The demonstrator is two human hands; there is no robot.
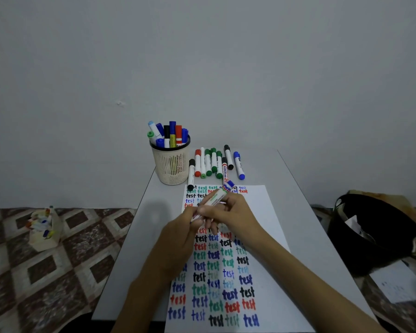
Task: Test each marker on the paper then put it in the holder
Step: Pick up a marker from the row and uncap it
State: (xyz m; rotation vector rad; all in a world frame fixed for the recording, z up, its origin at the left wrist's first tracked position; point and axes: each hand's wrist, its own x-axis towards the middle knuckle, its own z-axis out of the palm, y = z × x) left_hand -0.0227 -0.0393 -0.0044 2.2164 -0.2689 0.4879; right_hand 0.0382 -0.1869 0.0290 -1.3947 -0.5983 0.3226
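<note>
Holder (171, 164) left of markers (214, 163), behind paper (269, 227).

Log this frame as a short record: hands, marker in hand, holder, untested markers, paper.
hands: left hand and right hand both grip one marker above the paper
marker: white barrel, green label, tilted
holder: beige mesh cup, several markers standing in it
loose markers: row lying on the table beyond the paper
paper: rows of coloured test words
</note>
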